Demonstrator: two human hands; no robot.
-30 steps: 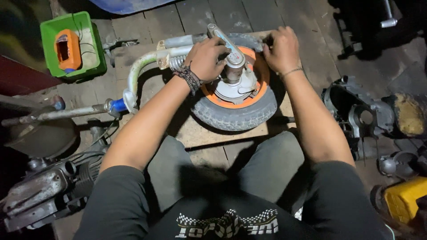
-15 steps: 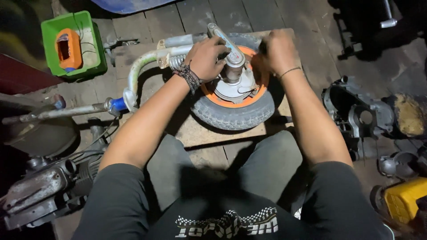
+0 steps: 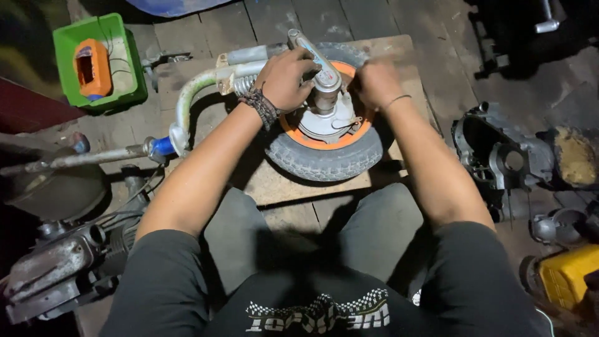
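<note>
Orange rim [image 3: 293, 134] half-hidden under hands [image 3: 287, 78]

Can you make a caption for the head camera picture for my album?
Two hands, left hand and right hand, gripping a small wheel.

Wheel [image 3: 324, 153] on wooden board [image 3: 274, 184]
</note>
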